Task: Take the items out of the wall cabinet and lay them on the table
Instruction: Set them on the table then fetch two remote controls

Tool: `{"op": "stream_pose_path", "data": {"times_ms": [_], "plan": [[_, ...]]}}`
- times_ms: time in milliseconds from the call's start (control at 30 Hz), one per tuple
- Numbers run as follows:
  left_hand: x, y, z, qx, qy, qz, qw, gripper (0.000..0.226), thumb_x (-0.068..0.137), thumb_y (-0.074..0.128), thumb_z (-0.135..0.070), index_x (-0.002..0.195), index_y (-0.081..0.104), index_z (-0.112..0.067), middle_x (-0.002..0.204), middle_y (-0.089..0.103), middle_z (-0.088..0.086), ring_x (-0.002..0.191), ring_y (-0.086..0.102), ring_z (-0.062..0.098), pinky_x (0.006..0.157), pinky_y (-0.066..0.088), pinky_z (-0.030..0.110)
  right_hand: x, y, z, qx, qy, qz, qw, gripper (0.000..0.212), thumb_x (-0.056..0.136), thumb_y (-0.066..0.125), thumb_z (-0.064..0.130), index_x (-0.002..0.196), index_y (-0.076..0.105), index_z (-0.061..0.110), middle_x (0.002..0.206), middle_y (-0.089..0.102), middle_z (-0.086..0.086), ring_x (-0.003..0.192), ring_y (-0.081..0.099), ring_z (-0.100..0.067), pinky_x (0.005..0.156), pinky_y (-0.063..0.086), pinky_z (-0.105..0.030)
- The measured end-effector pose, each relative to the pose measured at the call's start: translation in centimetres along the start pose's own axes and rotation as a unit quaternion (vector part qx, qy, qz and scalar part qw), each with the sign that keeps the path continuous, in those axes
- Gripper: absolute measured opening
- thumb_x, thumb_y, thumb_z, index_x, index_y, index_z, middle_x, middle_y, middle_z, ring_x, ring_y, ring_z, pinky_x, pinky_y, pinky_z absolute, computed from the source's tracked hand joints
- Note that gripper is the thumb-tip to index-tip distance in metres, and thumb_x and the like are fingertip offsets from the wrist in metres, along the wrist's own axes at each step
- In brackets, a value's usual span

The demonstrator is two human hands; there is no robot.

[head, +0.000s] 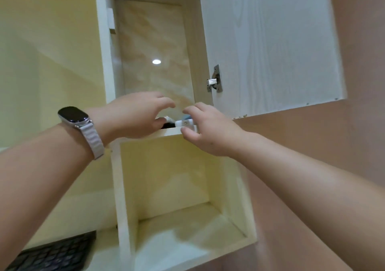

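At the front edge of the upper shelf [170, 131] of a white wall cabinet [104, 62], seen from below, two bare hands meet side by side. The cabinet door [270, 41] stands open to the right, with a metal hinge [215, 80] on its inner edge.

The right hand [210, 131] pinches a small white tube [185, 123], thumb beneath it and fingers curved over the top. The tube lies on its side at the shelf's lip, its end pointing left.

Just left of it sits a dark item [167, 124], mostly hidden. The left hand [135, 116] arches over this item with fingers curved above and thumb low beside it; I cannot tell whether it actually grips it. A bit of something blue [186, 116] shows behind the tube, too hidden to name.

The left wrist wears a smartwatch [73, 115] with a dark screen and a pale grey band.

Below the shelf is an open lower compartment [166, 177], cream inside. A round light reflection [156, 61] shines on the glossy back panel of the upper compartment. A black keyboard [56, 254] lies at the lower left.
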State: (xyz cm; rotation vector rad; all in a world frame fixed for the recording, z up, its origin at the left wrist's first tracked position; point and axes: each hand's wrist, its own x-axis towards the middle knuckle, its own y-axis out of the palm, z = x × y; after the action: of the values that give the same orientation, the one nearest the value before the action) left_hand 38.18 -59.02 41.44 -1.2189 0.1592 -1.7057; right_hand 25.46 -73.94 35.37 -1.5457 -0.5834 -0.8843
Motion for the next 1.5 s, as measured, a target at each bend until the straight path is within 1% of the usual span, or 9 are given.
{"op": "stream_pose_path", "data": {"times_ms": [267,367,633,767,933,1133,1267,1433,1500], "plan": [[4.0,1.8,0.7,-0.005,-0.084,0.141,0.986,0.048,0.091,0.058,-0.043,0.134,0.051,-0.025,0.124,0.061,0.002,0.108,0.057,0.023,0.084,0.046,0.033,1.6,1.2,-1.2,-0.003,-0.025,0.030,0.999,0.039,0.094,0.036,0.050,0.113,0.052,0.020,0.101,0.056,0.001,0.095,0.051,-0.021,0.073,0.040,-0.037],[4.3,2.3,0.7,-0.029,-0.114,0.164,0.979,0.033,0.088,0.061,-0.040,0.119,0.060,-0.027,0.106,0.067,-0.004,0.094,0.060,0.019,0.079,0.050,0.033,1.3,1.2,-1.5,-0.005,-0.048,0.013,0.999,0.037,0.094,0.037,0.051,0.101,0.053,0.018,0.090,0.054,0.002,0.086,0.049,-0.021,0.069,0.036,-0.036],[3.7,2.4,0.6,0.051,-0.100,0.029,0.993,0.013,0.089,0.054,-0.033,0.086,0.060,-0.022,0.069,0.057,-0.005,0.069,0.054,0.021,0.055,0.042,0.033,1.1,1.6,-2.7,0.063,-0.110,-0.048,0.991,0.038,0.092,0.053,0.046,0.116,0.055,0.018,0.103,0.057,0.001,0.099,0.049,-0.021,0.086,0.044,-0.039],[2.8,1.8,0.2,0.095,-0.104,-0.070,0.988,0.016,0.086,0.053,-0.031,0.074,0.048,-0.022,0.070,0.054,-0.002,0.070,0.052,0.027,0.052,0.033,0.031,1.0,2.5,-3.5,0.109,-0.149,-0.114,0.976,0.032,0.086,0.066,0.034,0.110,0.059,0.014,0.099,0.059,-0.001,0.094,0.051,-0.022,0.081,0.045,-0.036],[0.6,1.2,-0.7,0.021,-0.084,-0.214,0.973,0.031,0.081,0.068,-0.026,0.067,0.043,-0.015,0.061,0.046,-0.003,0.056,0.045,0.029,0.045,0.032,0.032,0.8,2.8,-3.1,0.135,-0.164,-0.198,0.957,0.022,0.078,0.071,0.019,0.094,0.061,0.009,0.088,0.060,-0.002,0.080,0.053,-0.024,0.068,0.045,-0.034],[-2.8,0.8,-2.3,-0.083,-0.124,-0.264,0.953,0.033,0.079,0.077,-0.024,0.072,0.049,-0.008,0.063,0.057,0.006,0.056,0.048,0.029,0.049,0.043,0.042,-0.4,1.6,-2.1,0.098,-0.155,-0.280,0.942,0.020,0.083,0.058,0.029,0.087,0.061,0.010,0.081,0.060,0.002,0.074,0.053,-0.018,0.052,0.044,-0.033],[-4.5,1.1,-3.0,-0.130,-0.167,-0.272,0.939,0.034,0.079,0.076,-0.025,0.075,0.046,-0.010,0.068,0.061,0.009,0.063,0.055,0.033,0.054,0.047,0.045,-2.1,0.8,-2.3,0.106,-0.157,-0.338,0.922,0.017,0.088,0.059,0.019,0.082,0.058,0.003,0.074,0.052,0.000,0.062,0.039,-0.015,0.049,0.036,-0.032],[-5.5,0.8,-3.9,-0.181,-0.217,-0.260,0.923,0.033,0.080,0.075,-0.023,0.097,0.048,-0.019,0.079,0.059,-0.001,0.071,0.055,0.023,0.056,0.036,0.014,-4.5,1.2,-2.9,0.071,-0.093,-0.332,0.936,0.023,0.077,0.063,0.005,0.100,0.062,0.002,0.082,0.058,-0.010,0.064,0.051,-0.026,0.056,0.042,-0.030],[-5.8,0.3,-4.1,-0.197,-0.215,-0.236,0.927,0.048,0.080,0.073,-0.022,0.121,0.048,-0.025,0.086,0.060,-0.004,0.074,0.056,0.017,0.060,0.036,0.017,-5.2,1.4,-3.0,0.070,-0.052,-0.310,0.947,0.030,0.075,0.065,0.002,0.105,0.063,0.003,0.087,0.058,-0.012,0.066,0.056,-0.031,0.054,0.048,-0.032]]}}
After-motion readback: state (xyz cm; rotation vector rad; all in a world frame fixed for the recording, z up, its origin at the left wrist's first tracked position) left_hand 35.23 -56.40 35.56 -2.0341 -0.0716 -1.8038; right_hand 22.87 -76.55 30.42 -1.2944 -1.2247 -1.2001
